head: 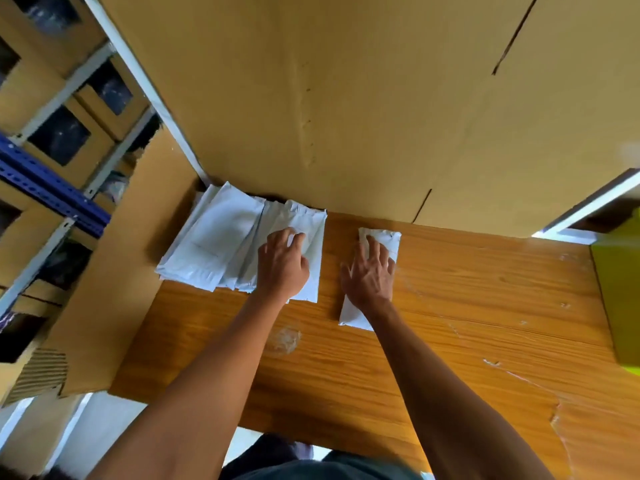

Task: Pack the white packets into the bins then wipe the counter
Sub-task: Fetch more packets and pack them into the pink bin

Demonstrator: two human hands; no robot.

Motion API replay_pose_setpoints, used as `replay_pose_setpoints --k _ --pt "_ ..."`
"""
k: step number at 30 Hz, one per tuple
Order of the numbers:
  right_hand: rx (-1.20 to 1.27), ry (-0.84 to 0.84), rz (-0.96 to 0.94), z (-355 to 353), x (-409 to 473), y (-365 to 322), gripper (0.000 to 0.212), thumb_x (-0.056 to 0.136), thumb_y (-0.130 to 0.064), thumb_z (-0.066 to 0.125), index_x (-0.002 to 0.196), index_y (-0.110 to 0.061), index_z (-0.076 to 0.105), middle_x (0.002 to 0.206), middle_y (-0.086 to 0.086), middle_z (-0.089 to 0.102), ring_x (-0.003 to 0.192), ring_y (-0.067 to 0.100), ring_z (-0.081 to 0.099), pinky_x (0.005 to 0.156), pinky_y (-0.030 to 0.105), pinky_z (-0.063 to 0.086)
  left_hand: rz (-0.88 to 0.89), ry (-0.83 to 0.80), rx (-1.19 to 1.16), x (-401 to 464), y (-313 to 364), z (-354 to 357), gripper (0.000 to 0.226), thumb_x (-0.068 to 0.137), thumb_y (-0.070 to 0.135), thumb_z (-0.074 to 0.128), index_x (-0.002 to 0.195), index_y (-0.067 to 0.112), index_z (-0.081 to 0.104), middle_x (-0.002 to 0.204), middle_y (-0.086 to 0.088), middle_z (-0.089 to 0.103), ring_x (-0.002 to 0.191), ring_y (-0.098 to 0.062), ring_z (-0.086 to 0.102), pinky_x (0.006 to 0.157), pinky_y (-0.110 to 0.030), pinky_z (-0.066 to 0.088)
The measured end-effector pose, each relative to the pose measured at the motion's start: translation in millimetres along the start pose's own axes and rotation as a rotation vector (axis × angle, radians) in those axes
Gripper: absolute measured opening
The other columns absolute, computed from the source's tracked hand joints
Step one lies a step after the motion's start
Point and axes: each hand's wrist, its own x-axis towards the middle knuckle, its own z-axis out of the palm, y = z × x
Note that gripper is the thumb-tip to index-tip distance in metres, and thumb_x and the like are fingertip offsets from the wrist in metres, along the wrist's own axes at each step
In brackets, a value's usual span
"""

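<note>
A fanned stack of white packets (221, 240) lies at the back left of the wooden counter (450, 323), against a cardboard wall. My left hand (282, 263) rests on the stack's right side, its fingertips curled into the top packet. A single white packet (351, 315) lies apart to the right. My right hand (370, 271) lies flat on it with straight fingers, covering its middle.
A large cardboard box (381, 98) rises behind the counter. Another cardboard panel (114, 289) stands at the left edge, with metal shelving (52, 188) full of boxes beyond. A yellow-green bin (620, 289) sits at the right edge. Plastic film on the counter is peeling.
</note>
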Motion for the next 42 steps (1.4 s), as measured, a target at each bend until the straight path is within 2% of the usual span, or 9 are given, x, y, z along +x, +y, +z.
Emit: replay_pose_setpoints --k 6,11,15,18,24,27,31,36,42 --pt "-0.047 -0.037 0.122 10.2 2.0 -10.2 0.079 0.099 -0.059 0.05 0.163 -0.026 0.017 0.173 0.011 0.012 0.157 0.043 0.013 0.119 0.063 0.025 0.134 -0.12 0.059 29.1 -28.3 4.0 0.073 0.089 0.048 0.068 0.158 0.036 0.046 0.176 -0.004 0.017 0.157 -0.036 0.022 0.118 -0.056 0.034" --pt "-0.096 -0.111 0.186 23.1 8.3 -9.0 0.092 0.096 -0.07 0.048 0.167 -0.037 -0.002 0.175 0.0 -0.017 0.158 0.047 -0.012 0.117 0.078 0.01 0.221 -0.211 0.114 44.3 -41.3 13.9 0.083 0.092 0.062 0.061 0.165 0.046 0.025 0.178 0.005 -0.001 0.161 -0.034 0.009 0.119 -0.056 0.034" --pt "-0.154 -0.094 0.218 35.9 14.5 -4.1 0.088 0.098 -0.076 0.036 0.167 -0.039 -0.004 0.174 -0.003 -0.021 0.157 0.051 -0.016 0.117 0.08 0.013 0.261 -0.146 0.151 49.4 -40.9 18.2 0.082 0.092 0.056 0.061 0.165 0.044 0.025 0.178 0.0 0.004 0.161 -0.034 0.01 0.115 -0.054 0.039" --pt "-0.211 -0.058 0.224 44.3 17.3 -3.3 0.081 0.1 -0.072 0.025 0.167 -0.037 -0.005 0.174 -0.003 -0.023 0.156 0.053 -0.016 0.116 0.078 0.02 0.281 -0.097 0.142 51.7 -39.4 21.6 0.081 0.091 0.052 0.06 0.165 0.041 0.029 0.177 -0.002 0.008 0.161 -0.034 0.011 0.114 -0.055 0.04" --pt "-0.213 -0.018 0.21 47.1 15.1 -2.1 0.083 0.105 -0.061 0.03 0.165 -0.032 -0.02 0.174 -0.002 -0.023 0.158 0.05 -0.012 0.116 0.073 0.026 0.276 -0.09 0.12 50.1 -41.3 30.8 0.079 0.093 0.05 0.058 0.166 0.04 0.027 0.178 -0.002 0.006 0.162 -0.034 0.009 0.12 -0.058 0.034" --pt "-0.174 0.037 0.209 41.3 9.9 -0.5 0.09 0.101 -0.063 0.041 0.168 -0.032 -0.011 0.176 -0.001 -0.014 0.159 0.048 0.001 0.114 0.068 0.035 0.254 -0.108 0.103 48.5 -36.1 30.0 0.08 0.097 0.048 0.059 0.167 0.04 0.022 0.178 0.0 0.0 0.163 -0.032 0.004 0.124 -0.057 0.028" --pt "-0.181 0.056 0.245 36.6 -7.3 2.7 0.092 0.096 -0.071 0.046 0.167 -0.038 -0.001 0.177 0.006 -0.01 0.154 0.05 0.019 0.112 0.061 0.039 0.255 -0.087 0.102 41.7 -34.8 25.9 0.076 0.099 0.041 0.058 0.167 0.037 0.025 0.178 0.0 0.002 0.164 -0.03 0.005 0.123 -0.054 0.029" --pt "-0.17 0.048 0.21 32.7 -12.6 7.6 0.088 0.096 -0.05 0.054 0.168 -0.037 0.004 0.176 0.01 -0.002 0.14 0.045 0.039 0.103 0.055 0.046 0.248 -0.107 0.083 37.0 -30.0 17.4 0.071 0.103 0.036 0.053 0.167 0.037 0.023 0.178 0.001 -0.003 0.164 -0.028 0.001 0.123 -0.052 0.029" --pt "-0.122 0.084 0.174 14.2 -22.2 0.3 0.085 0.098 -0.045 0.053 0.168 -0.037 0.004 0.176 0.011 0.002 0.136 0.041 0.042 0.103 0.054 0.047 0.215 -0.083 -0.02 28.2 -20.2 3.7 0.07 0.104 0.029 0.054 0.167 0.038 0.025 0.178 0.004 -0.005 0.164 -0.024 -0.001 0.122 -0.052 0.034"
